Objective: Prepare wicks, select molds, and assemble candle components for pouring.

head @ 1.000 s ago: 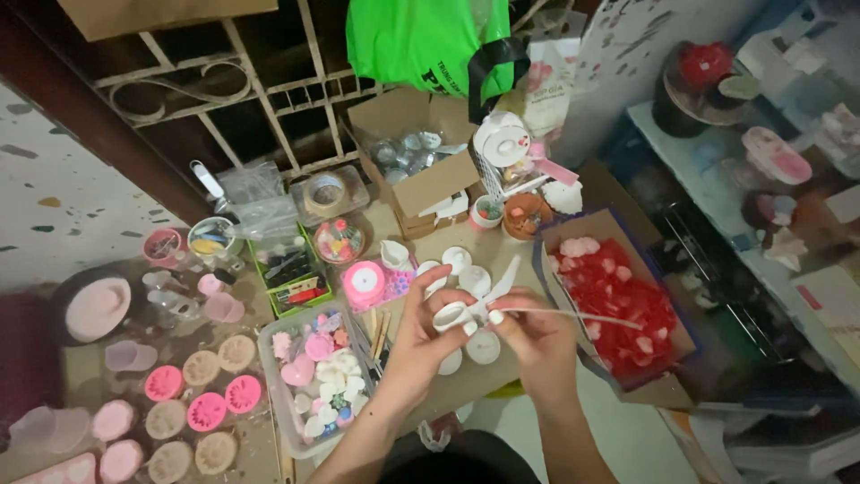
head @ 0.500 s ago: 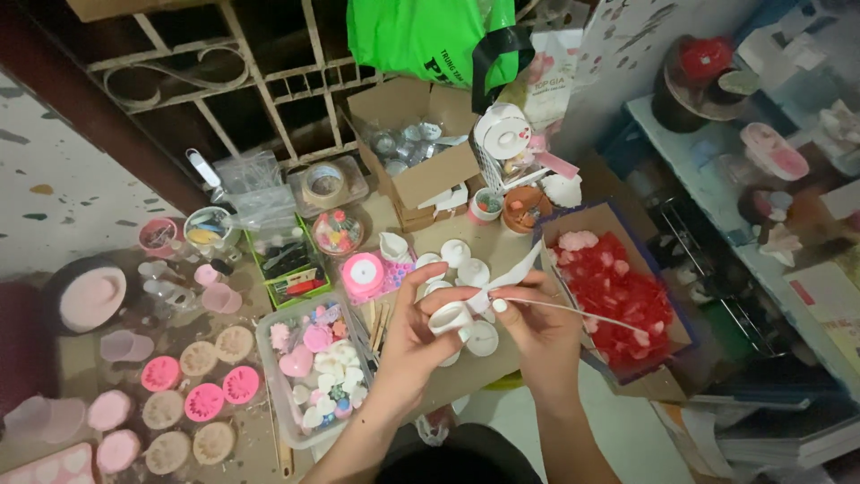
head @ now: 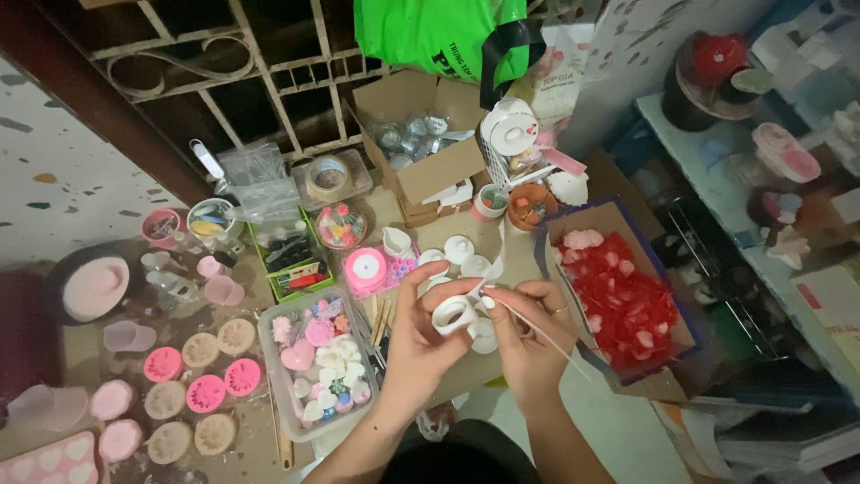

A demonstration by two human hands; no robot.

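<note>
Both forearms bare, no sleeves in view. Left hand [head: 421,336] without rings. Right hand [head: 528,336]: thin ring on one finger. Pale polish on nails. Dark garment below.

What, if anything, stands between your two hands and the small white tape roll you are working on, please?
Nothing visible does. The left hand already grips the white tape roll, and the right hand pinches the thin white strip pulled off it. The clear tub of pastel shapes and the box of red petals sit off to either side.
</note>
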